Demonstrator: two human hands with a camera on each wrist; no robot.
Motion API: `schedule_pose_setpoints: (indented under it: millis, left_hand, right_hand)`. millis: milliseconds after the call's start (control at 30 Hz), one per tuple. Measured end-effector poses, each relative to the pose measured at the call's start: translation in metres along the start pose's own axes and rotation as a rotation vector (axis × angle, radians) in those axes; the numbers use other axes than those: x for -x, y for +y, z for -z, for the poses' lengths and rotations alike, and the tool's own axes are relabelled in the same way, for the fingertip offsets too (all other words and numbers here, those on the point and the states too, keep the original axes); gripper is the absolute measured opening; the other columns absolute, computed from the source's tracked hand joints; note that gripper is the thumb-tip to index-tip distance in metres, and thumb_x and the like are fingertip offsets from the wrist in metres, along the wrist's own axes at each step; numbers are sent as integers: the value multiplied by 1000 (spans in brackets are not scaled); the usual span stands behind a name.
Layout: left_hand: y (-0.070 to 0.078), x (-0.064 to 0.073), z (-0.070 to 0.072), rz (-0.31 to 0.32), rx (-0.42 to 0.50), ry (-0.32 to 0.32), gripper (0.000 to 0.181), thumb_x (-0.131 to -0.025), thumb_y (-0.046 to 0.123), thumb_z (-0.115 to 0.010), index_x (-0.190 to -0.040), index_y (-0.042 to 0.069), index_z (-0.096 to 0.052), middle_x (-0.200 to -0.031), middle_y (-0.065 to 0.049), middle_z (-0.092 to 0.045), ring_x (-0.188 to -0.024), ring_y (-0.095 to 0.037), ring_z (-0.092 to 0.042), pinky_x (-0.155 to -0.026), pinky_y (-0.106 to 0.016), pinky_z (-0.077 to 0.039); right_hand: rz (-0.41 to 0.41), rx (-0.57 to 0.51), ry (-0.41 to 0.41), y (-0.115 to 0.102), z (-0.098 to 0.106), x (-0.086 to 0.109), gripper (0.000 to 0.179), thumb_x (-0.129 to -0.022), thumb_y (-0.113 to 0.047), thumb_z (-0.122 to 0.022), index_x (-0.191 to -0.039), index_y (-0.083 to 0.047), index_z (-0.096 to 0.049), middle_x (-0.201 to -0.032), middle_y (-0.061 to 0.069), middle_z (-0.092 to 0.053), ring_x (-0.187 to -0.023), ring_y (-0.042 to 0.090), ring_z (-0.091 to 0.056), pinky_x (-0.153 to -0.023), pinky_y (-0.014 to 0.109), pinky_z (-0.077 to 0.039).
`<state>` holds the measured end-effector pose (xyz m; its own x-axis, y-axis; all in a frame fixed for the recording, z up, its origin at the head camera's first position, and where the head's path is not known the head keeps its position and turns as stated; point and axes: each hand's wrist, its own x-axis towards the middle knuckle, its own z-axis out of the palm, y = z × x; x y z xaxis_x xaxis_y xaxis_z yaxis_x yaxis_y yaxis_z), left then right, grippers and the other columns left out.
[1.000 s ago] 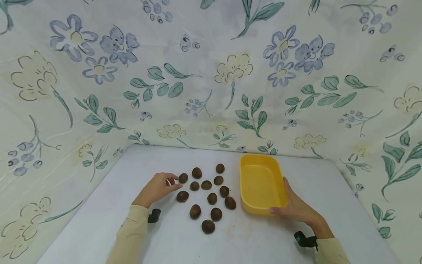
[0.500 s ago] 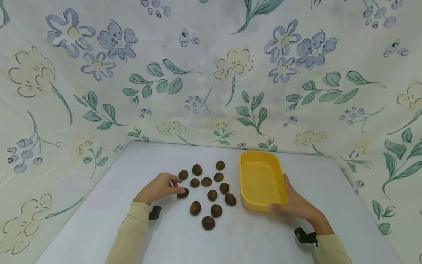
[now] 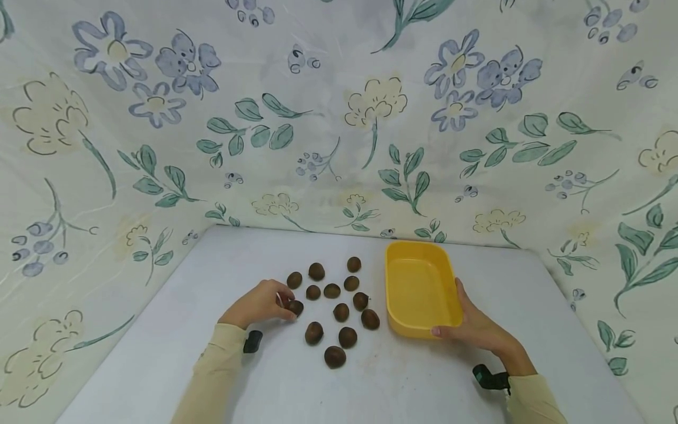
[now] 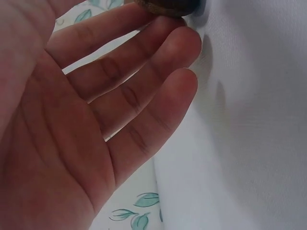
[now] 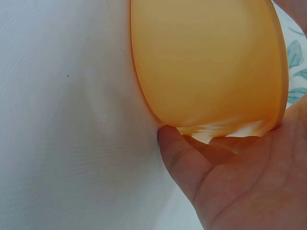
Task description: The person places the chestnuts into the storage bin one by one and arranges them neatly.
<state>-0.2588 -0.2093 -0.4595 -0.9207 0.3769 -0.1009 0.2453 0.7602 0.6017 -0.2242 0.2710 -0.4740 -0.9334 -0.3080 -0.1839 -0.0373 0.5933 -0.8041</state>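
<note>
My left hand is at the left edge of a group of chestnuts, pinching one brown chestnut between thumb and fingers. In the left wrist view that chestnut shows only at the top edge, by the fingertips, while the other fingers are loosely bent. My right hand grips the near right corner of a yellow plastic tub, thumb at the front and fingers along the right side. The right wrist view has the tub close up, with the right hand curled round its end. Nothing lies inside the tub.
Several other chestnuts lie scattered between the left hand and the tub, such as a near one and a far one. A white table bears everything. Floral cloth hangs behind and at both sides.
My left hand has moved from beside the upper left chestnut toward me, to the chestnut below it, and its fingers have closed on that one. The right hand stays on the tub.
</note>
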Motion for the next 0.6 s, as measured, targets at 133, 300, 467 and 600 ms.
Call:
schedule_pose_setpoints:
  millis: [133,300,467,600]
  left_hand:
    - [1,-1,-2,-12,-7,-3,31,-77,16,-91,-101,4,-76,-91,-2,-71,-80,-13,-61,-73,-29,-52]
    - [2,-2,-3,4,-10,9,30,-79,15,-89,-102,4,-75,-94,-4,-71,-80,-13,-61,-73,-29,-52]
    - [2,-3,-5,11,-21,35,28,-79,15,-89,-100,4,-75,-94,-4,-72,-80,-14,-61,-73,-30,-52]
    - [3,-3,-4,7,-25,65,28,-81,17,-87,-103,4,-76,-90,-2,-71,-78,-14,-60,-71,-29,-51]
  right_hand:
    - [-10,7,-1,0,1,0,137,-78,-49,-82,-164,-18,20,-169,20,-17,-136,35,-39,-117,68,-35]
    - [16,12,13,1,-1,0,135,-78,-48,-83,-164,-20,16,-165,17,-26,-131,32,-42,-114,62,-40]
    - [24,17,32,2,-3,0,135,-77,-48,-84,-165,-20,14,-163,17,-30,-130,32,-43,-113,61,-42]
    - [-2,22,26,1,-2,0,137,-77,-51,-83,-164,-18,17,-168,20,-22,-135,35,-41,-116,66,-37]
